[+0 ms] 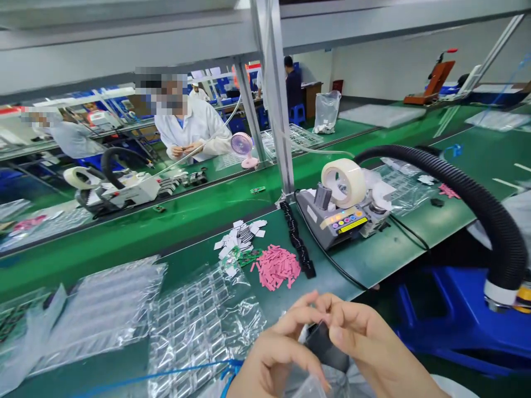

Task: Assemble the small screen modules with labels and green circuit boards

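At the bench's front edge, my left hand (pixel 282 342) and my right hand (pixel 360 331) meet around a small dark grey block-like part (pixel 326 344). Both hands are closed on it, with the fingertips together at its top end. Something pinkish shows between the fingertips, too small to make out. Beyond the hands lies a heap of pink strips (pixel 277 267). Behind it are small green circuit boards (pixel 244 256) and a pile of white and black pieces (pixel 239 236). To the left sits a clear plastic tray (pixel 188 320) with many pockets. A blue cord (pixel 234 367) is at my left wrist.
A row of black parts (pixel 296 237) runs beside a tape dispenser (pixel 340 213) with a tape roll. A black flexible hose (pixel 448 182) arches over the right side. Stacked clear trays (pixel 99 304) lie left. A blue stool (pixel 456 315) stands below. A co-worker (pixel 191 124) sits opposite.
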Demonstrator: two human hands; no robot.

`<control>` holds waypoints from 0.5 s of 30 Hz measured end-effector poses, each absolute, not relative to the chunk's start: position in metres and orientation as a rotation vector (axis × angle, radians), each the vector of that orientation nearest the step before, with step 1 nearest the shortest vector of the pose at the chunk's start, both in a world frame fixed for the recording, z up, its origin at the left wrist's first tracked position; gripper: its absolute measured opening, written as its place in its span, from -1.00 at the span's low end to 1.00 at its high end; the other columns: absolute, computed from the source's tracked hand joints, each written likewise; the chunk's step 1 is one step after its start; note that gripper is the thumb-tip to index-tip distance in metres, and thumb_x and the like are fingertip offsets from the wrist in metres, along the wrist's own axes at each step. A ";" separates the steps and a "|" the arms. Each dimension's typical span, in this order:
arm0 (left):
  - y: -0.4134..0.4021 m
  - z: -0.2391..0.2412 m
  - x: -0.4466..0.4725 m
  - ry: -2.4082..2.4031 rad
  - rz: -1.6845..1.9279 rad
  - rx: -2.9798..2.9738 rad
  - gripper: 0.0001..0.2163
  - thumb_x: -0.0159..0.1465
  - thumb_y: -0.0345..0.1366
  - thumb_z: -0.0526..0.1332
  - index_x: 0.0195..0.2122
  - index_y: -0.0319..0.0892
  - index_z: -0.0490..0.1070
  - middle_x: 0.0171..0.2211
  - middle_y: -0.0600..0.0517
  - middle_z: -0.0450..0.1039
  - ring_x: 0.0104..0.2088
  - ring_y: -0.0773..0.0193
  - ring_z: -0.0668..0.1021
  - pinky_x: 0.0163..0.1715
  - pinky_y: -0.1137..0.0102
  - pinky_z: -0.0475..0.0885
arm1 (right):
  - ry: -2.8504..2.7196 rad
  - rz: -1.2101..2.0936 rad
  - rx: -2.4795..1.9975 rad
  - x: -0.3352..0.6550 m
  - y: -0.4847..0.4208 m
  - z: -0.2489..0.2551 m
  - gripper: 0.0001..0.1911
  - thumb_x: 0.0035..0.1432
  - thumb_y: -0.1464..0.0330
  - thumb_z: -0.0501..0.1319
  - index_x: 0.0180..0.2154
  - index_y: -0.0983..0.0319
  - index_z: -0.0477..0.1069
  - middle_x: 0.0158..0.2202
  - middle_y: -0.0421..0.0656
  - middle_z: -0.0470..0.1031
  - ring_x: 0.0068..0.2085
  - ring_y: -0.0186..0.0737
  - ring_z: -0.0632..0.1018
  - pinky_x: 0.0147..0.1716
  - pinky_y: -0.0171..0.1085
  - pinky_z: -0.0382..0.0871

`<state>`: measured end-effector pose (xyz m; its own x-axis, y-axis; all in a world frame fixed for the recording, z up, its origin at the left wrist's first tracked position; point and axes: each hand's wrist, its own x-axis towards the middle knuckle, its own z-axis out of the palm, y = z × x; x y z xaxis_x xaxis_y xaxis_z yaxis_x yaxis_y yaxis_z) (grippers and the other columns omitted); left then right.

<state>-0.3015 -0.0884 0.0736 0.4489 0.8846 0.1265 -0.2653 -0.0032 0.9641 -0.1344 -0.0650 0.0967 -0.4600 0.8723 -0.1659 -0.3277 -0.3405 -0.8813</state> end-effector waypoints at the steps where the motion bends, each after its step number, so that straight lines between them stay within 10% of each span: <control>1: -0.089 0.075 -0.305 0.613 1.025 1.222 -0.66 -0.06 0.17 0.23 -0.36 0.15 0.58 0.03 0.07 0.37 0.22 -0.02 0.14 0.25 0.18 -0.16 | -1.111 1.861 -0.819 -0.139 -0.064 0.094 -0.63 -0.05 0.07 0.31 -0.60 0.20 0.34 -0.38 -0.16 0.37 -0.19 -0.16 0.45 -0.15 -0.15 0.37; 9: -0.102 0.084 -0.312 0.150 1.240 0.438 -0.69 0.01 0.03 0.27 -0.32 -0.03 0.54 0.03 0.05 0.41 0.09 0.07 0.36 0.05 0.16 0.29 | -1.901 0.764 -0.820 -0.140 -0.049 0.118 -0.69 0.22 0.23 0.11 -0.54 0.19 0.31 -0.49 -0.23 0.34 -0.46 -0.34 0.41 -0.43 -0.33 0.36; 15: -0.109 0.082 -0.309 0.175 1.206 0.258 -0.63 -0.04 0.09 0.28 -0.44 -0.13 0.47 -0.03 -0.08 0.40 -0.05 0.03 0.45 -0.06 0.11 0.35 | -2.116 0.375 -0.783 -0.151 -0.045 0.132 -0.86 0.21 0.34 0.05 -0.17 0.15 0.28 -0.24 -0.13 0.45 -0.16 -0.21 0.49 -0.21 -0.27 0.42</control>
<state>-0.3088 -0.1093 0.0822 0.3485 0.9373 0.0038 -0.8977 0.3326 0.2890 -0.1509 -0.0453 0.1318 -0.4625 0.6482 0.6049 0.4007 0.7614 -0.5096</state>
